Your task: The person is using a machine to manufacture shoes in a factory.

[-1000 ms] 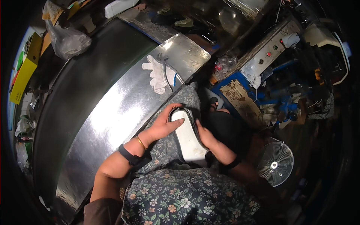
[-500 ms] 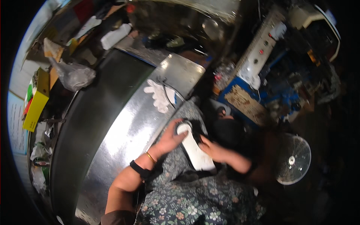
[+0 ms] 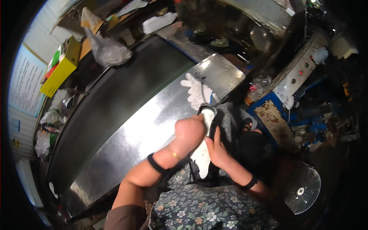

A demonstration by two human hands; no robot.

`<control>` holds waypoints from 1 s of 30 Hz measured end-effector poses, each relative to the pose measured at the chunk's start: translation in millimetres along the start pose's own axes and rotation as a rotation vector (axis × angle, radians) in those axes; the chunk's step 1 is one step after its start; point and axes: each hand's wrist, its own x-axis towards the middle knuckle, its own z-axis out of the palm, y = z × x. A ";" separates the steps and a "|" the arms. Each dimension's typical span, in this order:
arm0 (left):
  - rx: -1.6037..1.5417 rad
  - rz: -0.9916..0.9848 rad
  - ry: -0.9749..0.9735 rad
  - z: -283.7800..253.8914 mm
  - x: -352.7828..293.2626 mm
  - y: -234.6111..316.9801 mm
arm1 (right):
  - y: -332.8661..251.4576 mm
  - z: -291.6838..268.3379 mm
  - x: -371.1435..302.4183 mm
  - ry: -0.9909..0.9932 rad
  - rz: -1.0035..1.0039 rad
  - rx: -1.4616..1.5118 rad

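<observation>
A long white sole-shaped piece with a black rim (image 3: 200,159) lies over my lap, its narrow rounded end toward the metal ledge. My left hand (image 3: 189,133) is closed across its upper part, fingers bent and partly hidden beneath the hand. My right hand (image 3: 217,150) grips the other edge, thumb on the white face and fingers along the black side. Just past the rounded end, a white glove (image 3: 196,92) rests on the ledge beside a thin dark cord. Whether anything small is in my left fingers cannot be seen.
The shiny metal ledge (image 3: 142,122) runs along a dark belt (image 3: 115,90) at left. A yellow box (image 3: 61,71) and a grey plastic bag (image 3: 109,51) stand beyond it. At right are a round fan (image 3: 301,190) and a blue-framed machine (image 3: 273,117).
The view has shifted, so the surroundings sit further right. My left hand has turned over the white piece, its back now upward; my right hand has moved along the piece's side.
</observation>
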 end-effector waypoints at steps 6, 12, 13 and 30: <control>-0.174 0.066 -0.277 -26.4 23.7 -30.9 | 12.8 6.4 17.9 0.093 -0.111 0.144; -0.317 -0.132 -0.247 -17.8 -54.4 -5.4 | 16.9 19.2 4.8 0.213 -0.084 0.152; -0.211 -0.011 -0.169 -9.5 -56.8 -2.2 | 15.3 18.5 4.0 0.169 -0.049 0.166; -0.898 -0.379 -0.170 16.3 -59.9 -13.7 | 7.5 13.5 4.0 0.100 -0.156 0.554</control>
